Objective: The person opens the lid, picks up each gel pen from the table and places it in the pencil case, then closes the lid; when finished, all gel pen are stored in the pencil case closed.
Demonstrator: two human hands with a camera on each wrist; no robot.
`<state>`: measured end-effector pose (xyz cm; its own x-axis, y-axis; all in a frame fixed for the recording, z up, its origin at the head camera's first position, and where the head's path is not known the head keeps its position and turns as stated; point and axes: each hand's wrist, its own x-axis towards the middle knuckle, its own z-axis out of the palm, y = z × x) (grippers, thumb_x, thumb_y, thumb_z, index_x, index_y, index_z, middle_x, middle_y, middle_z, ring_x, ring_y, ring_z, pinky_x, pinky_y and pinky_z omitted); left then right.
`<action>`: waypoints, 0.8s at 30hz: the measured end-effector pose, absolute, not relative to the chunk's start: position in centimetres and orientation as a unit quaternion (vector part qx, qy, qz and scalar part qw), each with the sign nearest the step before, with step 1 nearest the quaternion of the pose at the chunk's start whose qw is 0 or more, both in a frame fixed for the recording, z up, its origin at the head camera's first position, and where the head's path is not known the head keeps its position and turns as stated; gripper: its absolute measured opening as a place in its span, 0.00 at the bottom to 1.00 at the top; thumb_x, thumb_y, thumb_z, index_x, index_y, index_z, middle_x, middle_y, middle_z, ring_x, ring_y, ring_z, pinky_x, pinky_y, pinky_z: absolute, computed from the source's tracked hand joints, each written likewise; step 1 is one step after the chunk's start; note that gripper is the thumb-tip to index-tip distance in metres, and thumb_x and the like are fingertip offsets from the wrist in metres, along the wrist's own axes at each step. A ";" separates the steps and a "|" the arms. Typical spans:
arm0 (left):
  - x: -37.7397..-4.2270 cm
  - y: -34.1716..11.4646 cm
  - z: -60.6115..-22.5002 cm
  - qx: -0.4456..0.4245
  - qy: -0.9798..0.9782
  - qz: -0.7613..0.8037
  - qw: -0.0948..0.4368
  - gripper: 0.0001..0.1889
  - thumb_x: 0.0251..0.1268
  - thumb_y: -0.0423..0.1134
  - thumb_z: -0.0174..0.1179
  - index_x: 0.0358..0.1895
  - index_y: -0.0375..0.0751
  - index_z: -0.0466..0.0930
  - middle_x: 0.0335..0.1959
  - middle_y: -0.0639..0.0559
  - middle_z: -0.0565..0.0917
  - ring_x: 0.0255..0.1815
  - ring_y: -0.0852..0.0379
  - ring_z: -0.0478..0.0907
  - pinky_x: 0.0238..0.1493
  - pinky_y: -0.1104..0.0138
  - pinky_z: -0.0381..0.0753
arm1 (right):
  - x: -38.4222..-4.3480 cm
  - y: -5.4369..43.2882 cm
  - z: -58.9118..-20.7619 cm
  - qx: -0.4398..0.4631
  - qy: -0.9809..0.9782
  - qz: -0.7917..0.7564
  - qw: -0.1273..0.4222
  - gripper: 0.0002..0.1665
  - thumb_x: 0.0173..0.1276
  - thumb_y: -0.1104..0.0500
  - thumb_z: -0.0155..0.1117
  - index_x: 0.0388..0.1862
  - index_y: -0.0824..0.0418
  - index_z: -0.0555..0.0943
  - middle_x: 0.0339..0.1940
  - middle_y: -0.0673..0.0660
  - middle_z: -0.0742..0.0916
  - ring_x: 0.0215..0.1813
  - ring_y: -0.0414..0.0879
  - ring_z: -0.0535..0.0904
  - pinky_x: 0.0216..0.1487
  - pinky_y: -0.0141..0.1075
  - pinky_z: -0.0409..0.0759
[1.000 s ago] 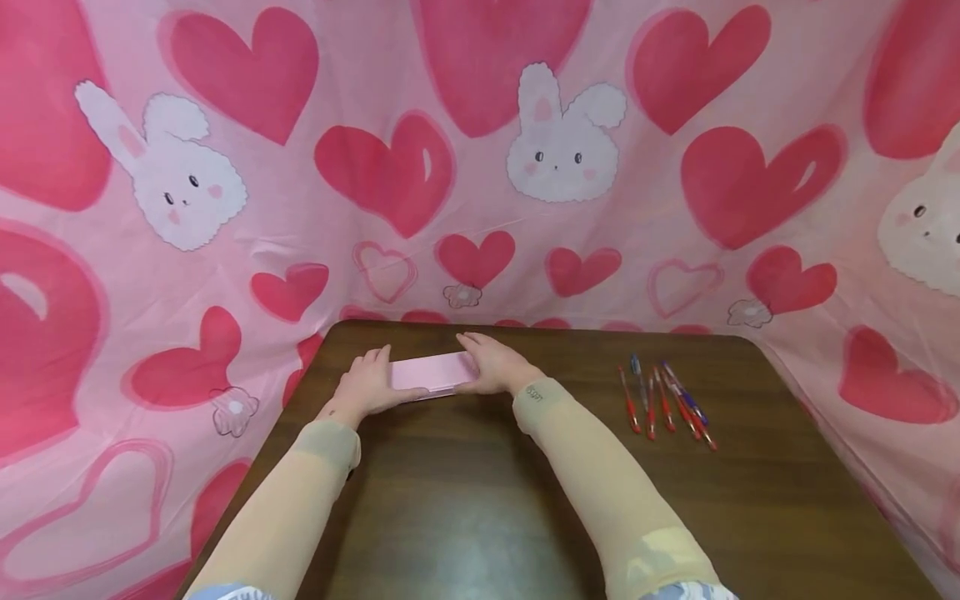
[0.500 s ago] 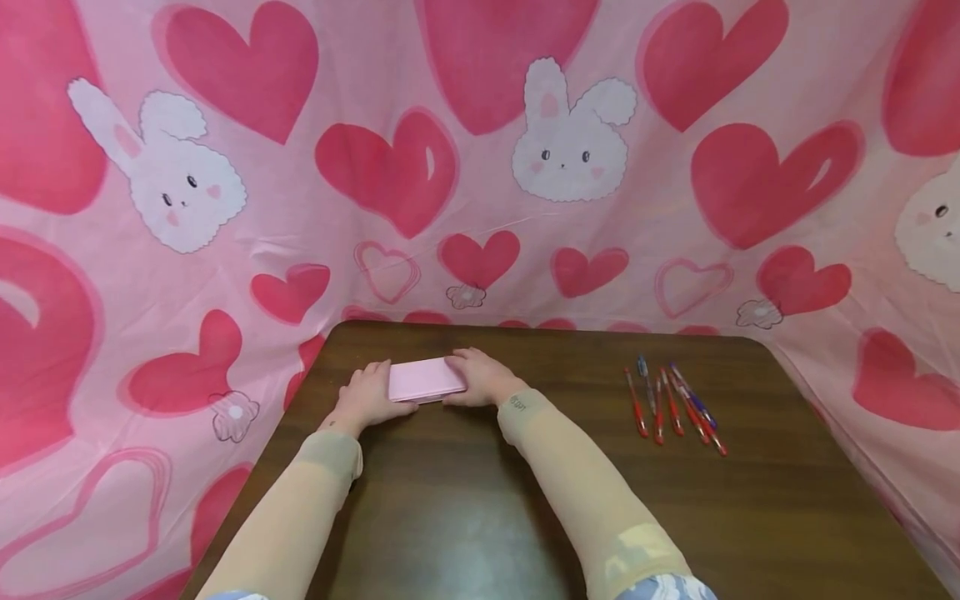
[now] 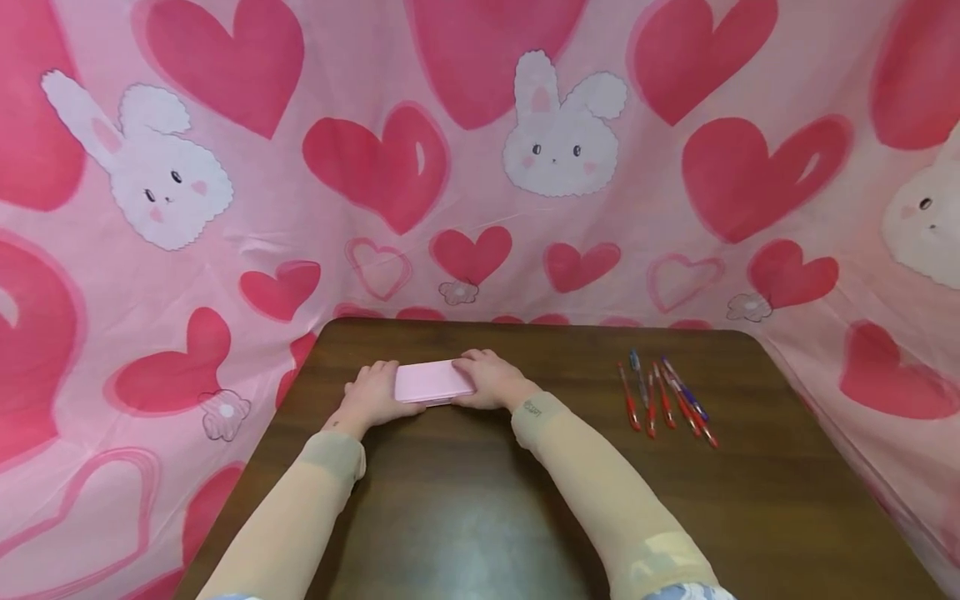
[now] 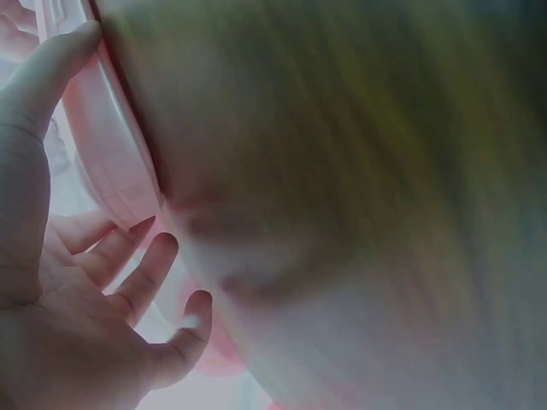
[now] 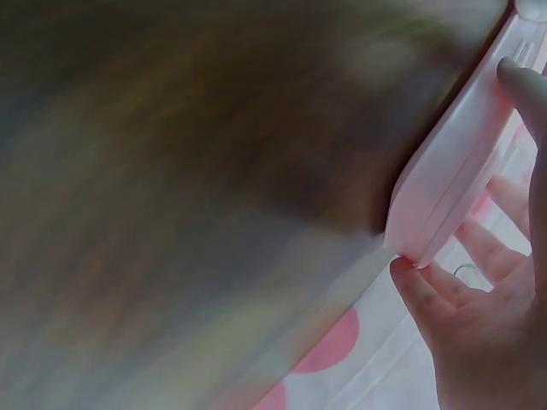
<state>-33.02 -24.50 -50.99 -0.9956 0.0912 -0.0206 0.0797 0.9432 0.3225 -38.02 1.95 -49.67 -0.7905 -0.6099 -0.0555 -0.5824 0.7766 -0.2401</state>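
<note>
A pink plastic pencil case [image 3: 433, 382] lies flat near the back left of the table, its lid down. My left hand [image 3: 375, 395] grips its left end, thumb along the near side and fingers toward the far side. At the opposite end my right hand [image 3: 491, 382] holds it the same way. In the left wrist view the thumb of the left hand [image 4: 77, 282] presses on the pink side of the pencil case [image 4: 115, 145]. The right wrist view shows the right hand [image 5: 491, 316] with its thumb on the case wall [image 5: 449, 175] and fingertips at the corner.
Several red pens [image 3: 667, 400], a blue pen [image 3: 686, 390] and a clear pen with a blue cap [image 3: 637, 368] lie loosely on the right of the brown wooden table [image 3: 480, 492]. A pink cloth [image 3: 480, 200] with hearts and rabbits hangs behind and at both sides.
The pencil case has come slightly nearer, with both hands on its ends throughout. A gap along its near edge, visible one second ago, looks narrower now. The pens lie as before.
</note>
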 end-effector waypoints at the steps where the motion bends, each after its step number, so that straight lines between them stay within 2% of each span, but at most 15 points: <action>1: -33.0 -24.1 -50.9 0.049 0.985 0.162 0.018 0.54 0.53 0.70 0.78 0.76 0.36 0.71 0.70 0.36 0.80 0.70 0.34 0.73 0.66 0.27 0.76 | -37.8 2.5 -49.7 -0.316 0.941 -0.107 0.063 0.50 0.69 0.32 0.74 0.85 0.48 0.72 0.83 0.57 0.77 0.83 0.57 0.71 0.84 0.54 0.73; 16: -32.2 -17.4 -50.5 0.129 0.981 0.146 -0.001 0.56 0.50 0.71 0.79 0.76 0.36 0.74 0.70 0.38 0.82 0.71 0.38 0.75 0.67 0.35 0.78 | -34.6 10.3 -49.8 -0.289 0.950 -0.110 0.035 0.51 0.65 0.30 0.77 0.82 0.47 0.76 0.72 0.56 0.81 0.71 0.53 0.77 0.76 0.50 0.81; 19: -32.1 -16.2 -50.6 0.139 0.980 0.143 0.003 0.56 0.50 0.71 0.80 0.76 0.36 0.74 0.71 0.38 0.82 0.73 0.38 0.75 0.69 0.35 0.78 | -34.0 11.4 -49.9 -0.284 0.953 -0.099 0.035 0.50 0.65 0.30 0.77 0.82 0.47 0.75 0.72 0.56 0.81 0.71 0.53 0.78 0.76 0.50 0.81; 24: -31.9 -14.4 -50.7 0.157 0.978 0.135 0.007 0.56 0.50 0.71 0.79 0.75 0.35 0.75 0.69 0.38 0.83 0.72 0.38 0.76 0.72 0.36 0.77 | -33.3 13.0 -50.0 -0.288 0.954 -0.077 0.031 0.51 0.66 0.29 0.76 0.82 0.50 0.75 0.78 0.56 0.81 0.74 0.55 0.77 0.80 0.51 0.77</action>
<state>-31.85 -14.44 -50.70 -0.9509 0.3083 0.0282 0.3044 0.9145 0.2663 -33.26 13.00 -49.99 -0.8325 -0.5538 -0.0150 -0.5442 0.8226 -0.1647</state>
